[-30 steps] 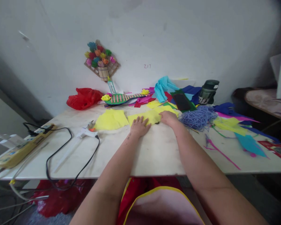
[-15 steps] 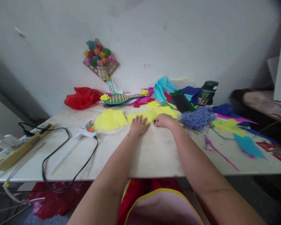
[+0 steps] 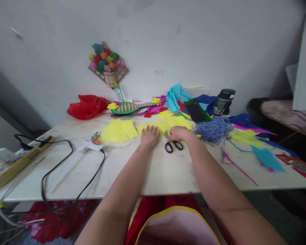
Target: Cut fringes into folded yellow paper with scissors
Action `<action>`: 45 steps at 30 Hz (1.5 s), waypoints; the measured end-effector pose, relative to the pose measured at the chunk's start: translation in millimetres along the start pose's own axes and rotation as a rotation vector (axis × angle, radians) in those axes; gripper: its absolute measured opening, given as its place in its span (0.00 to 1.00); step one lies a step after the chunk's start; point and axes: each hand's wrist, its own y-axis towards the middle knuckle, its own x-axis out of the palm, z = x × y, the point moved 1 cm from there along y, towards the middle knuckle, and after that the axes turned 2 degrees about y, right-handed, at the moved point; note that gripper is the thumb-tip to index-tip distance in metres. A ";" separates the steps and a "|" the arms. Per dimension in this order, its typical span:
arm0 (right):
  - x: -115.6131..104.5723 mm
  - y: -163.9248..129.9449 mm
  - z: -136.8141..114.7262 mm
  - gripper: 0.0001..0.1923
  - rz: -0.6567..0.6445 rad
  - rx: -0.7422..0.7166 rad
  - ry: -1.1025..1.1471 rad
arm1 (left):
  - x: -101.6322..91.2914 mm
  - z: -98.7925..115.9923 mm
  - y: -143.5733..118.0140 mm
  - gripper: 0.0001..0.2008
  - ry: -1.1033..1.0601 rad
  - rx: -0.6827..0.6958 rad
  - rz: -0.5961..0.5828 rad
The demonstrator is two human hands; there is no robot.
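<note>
My left hand lies flat, fingers spread, on the left part of a strip of yellow crepe paper. Black-handled scissors rest at the paper's near edge, their loops towards me and a blade tip showing on the far side. Over the middle of the scissors, my right hand is closed, its fingertips curled at the pivot. How firmly it grips is partly hidden. Another yellow crepe paper piece is spread to the left of my left hand.
A glue gun with a cord and a power strip are on the left. Purple paper shreds, a phone and a dark green bottle stand to the right. A red bag sits at the back.
The scissors' black loops have come into sight below my right hand, turned towards me. My right hand has shifted slightly; my left hand stays on the paper.
</note>
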 end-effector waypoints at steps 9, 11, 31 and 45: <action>-3.7 10.2 39.9 0.17 0.622 0.250 0.235 | -34.3 -16.1 -11.8 0.16 0.135 -0.456 0.205; 0.2 14.6 56.3 0.17 0.720 0.374 0.274 | -35.6 -17.4 -11.7 0.16 0.113 -0.499 0.168; 23.5 29.2 70.5 0.16 0.817 0.542 0.268 | -33.0 -21.6 -10.2 0.21 -0.025 -0.545 0.069; 26.1 25.7 52.9 0.16 0.892 0.470 0.226 | -41.5 -17.4 -13.7 0.20 -0.164 -0.534 0.383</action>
